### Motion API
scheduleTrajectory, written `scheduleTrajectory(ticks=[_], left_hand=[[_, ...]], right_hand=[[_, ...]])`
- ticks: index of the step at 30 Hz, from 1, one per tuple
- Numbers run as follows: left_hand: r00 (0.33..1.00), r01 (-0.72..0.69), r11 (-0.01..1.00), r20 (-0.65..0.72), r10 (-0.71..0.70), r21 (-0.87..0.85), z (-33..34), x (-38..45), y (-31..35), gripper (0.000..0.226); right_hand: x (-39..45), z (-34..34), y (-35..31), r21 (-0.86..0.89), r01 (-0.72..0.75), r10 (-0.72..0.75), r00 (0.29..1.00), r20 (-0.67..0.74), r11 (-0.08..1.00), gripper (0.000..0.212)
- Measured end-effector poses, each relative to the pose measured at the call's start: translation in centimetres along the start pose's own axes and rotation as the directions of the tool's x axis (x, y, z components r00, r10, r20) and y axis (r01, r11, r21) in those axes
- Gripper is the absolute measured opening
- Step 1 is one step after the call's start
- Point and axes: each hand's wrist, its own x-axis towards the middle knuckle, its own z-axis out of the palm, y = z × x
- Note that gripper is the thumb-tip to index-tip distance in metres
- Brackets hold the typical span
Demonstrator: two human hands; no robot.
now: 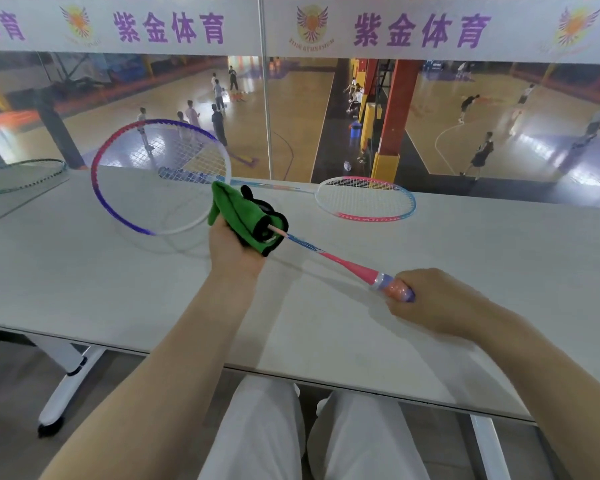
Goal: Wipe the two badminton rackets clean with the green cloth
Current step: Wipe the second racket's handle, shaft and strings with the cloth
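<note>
A racket [326,254] with a purple, pink and white frame is held tilted above the white table [465,271]. My right hand [440,299] grips its pink handle. My left hand [236,247] holds the green cloth [243,216] wrapped around the shaft just below the head. The second racket [366,202], white with a pink and blue frame, lies flat on the table beyond, near the far edge.
A third, green-framed racket [21,176] lies on an adjoining table at the far left. A glass barrier [267,116] runs along the table's far edge, with a sports court below. My knees sit under the table's near edge.
</note>
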Motion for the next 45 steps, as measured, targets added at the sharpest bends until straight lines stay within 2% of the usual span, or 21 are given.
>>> scheduleTrajectory(ticks=[2, 3, 5, 7, 9, 11, 13, 15, 18, 21, 22, 23, 24, 26, 27, 33, 35, 37, 40, 45], left_hand=[[0.999, -0.037, 0.999, -0.029, 0.036, -0.02, 0.2, 0.5, 0.5, 0.038], [0.998, -0.054, 0.998, -0.037, 0.054, -0.012, 0.4, 0.8, 0.8, 0.038], [0.995, -0.095, 0.995, -0.024, 0.096, 0.025, 0.8, 1.0, 1.5, 0.037], [0.993, -0.115, 0.992, 0.028, 0.114, 0.048, 1.2, 0.9, 1.9, 0.03], [0.99, -0.119, 0.991, 0.085, 0.115, 0.053, 1.4, 0.7, 2.0, 0.021], [0.987, -0.15, 0.986, 0.069, 0.146, 0.066, 1.3, 0.6, 2.0, 0.023], [0.983, -0.181, 0.981, 0.024, 0.18, 0.073, 1.0, 0.7, 2.1, 0.031], [0.981, -0.192, 0.978, -0.006, 0.193, 0.086, 0.8, 0.8, 2.1, 0.031], [0.991, -0.135, 0.989, 0.012, 0.135, 0.058, 0.5, 0.8, 2.1, 0.039], [0.993, -0.109, 0.993, 0.045, 0.107, 0.052, 0.1, 1.1, 2.4, 0.036], [0.993, -0.106, 0.993, 0.049, 0.103, 0.056, 0.0, 1.3, 2.5, 0.033], [0.994, -0.102, 0.993, 0.049, 0.1, 0.06, 0.0, 1.3, 2.6, 0.029], [0.994, -0.099, 0.993, 0.049, 0.095, 0.068, -0.1, 1.3, 2.7, 0.025], [0.994, -0.112, 0.99, 0.025, 0.11, 0.081, -0.2, 1.2, 3.2, 0.021], [0.992, -0.127, 0.988, 0.015, 0.126, 0.089, -0.3, 1.2, 3.5, 0.022], [0.996, -0.087, 0.987, -0.008, 0.089, 0.133, -1.1, 0.6, 2.6, 0.041], [0.998, -0.069, 0.991, 0.019, 0.067, 0.119, -0.5, 0.3, 2.1, 0.05], [0.994, -0.091, 0.979, 0.07, 0.08, 0.181, 0.2, 0.4, 2.1, 0.055], [0.99, -0.08, 0.977, 0.134, 0.054, 0.198, 1.0, 0.2, 1.4, 0.061], [0.996, -0.072, 0.99, 0.052, 0.066, 0.123, 1.7, 0.3, -0.7, 0.058]], right_hand=[[0.0, 0.4, -0.8, -0.188, 0.022, -0.046, 0.991, -0.125, 0.982, 0.024], [0.0, 0.6, -1.2, -0.185, 0.04, -0.064, 0.99, -0.125, 0.982, 0.023], [0.1, 0.7, -1.5, 0.041, 0.069, -0.069, 0.998, 0.003, 0.997, 0.023], [-0.2, 0.2, -1.7, 0.304, 0.032, -0.087, 0.981, 0.171, 0.952, 0.026], [-0.7, -0.6, -1.8, 0.428, -0.005, -0.14, 0.941, 0.308, 0.904, 0.03], [-0.8, -1.1, -1.9, 0.51, -0.075, -0.184, 0.88, 0.438, 0.857, 0.038], [-0.7, -1.0, -1.8, 0.535, -0.117, -0.184, 0.86, 0.476, 0.837, 0.039], [-0.4, -0.4, -1.7, 0.467, -0.061, -0.14, 0.913, 0.383, 0.882, 0.033], [-0.3, 0.7, -1.8, 0.255, 0.029, -0.056, 0.994, 0.098, 0.967, 0.027], [-0.5, 1.5, -2.0, -0.176, 0.06, -0.094, 0.977, -0.194, 0.983, 0.022], [-0.5, 1.7, -2.0, -0.211, 0.065, -0.116, 0.965, -0.236, 0.975, 0.021], [-0.6, 1.8, -2.0, -0.181, 0.079, -0.12, 0.966, -0.228, 0.98, 0.022], [-0.7, 1.8, -1.9, -0.068, 0.101, -0.111, 0.978, -0.174, 0.993, 0.023], [-1.2, 1.5, -1.5, 0.235, 0.095, -0.099, 0.995, 0.006, 0.967, 0.027], [-1.5, 1.2, -1.3, 0.314, 0.087, -0.118, 0.99, 0.082, 0.946, 0.029], [-2.8, 0.3, 0.2, 0.463, 0.039, -0.172, 0.953, 0.25, 0.886, 0.034], [-2.8, 0.3, 0.4, 0.516, 0.001, -0.19, 0.93, 0.314, 0.857, 0.037], [-2.8, 0.2, 0.3, 0.577, -0.037, -0.213, 0.908, 0.36, 0.816, 0.038], [-2.7, 0.4, -0.2, 0.688, -0.133, -0.251, 0.868, 0.428, 0.714, 0.039], [-2.3, 0.5, -1.5, 0.716, -0.162, -0.253, 0.864, 0.435, 0.679, 0.04]])
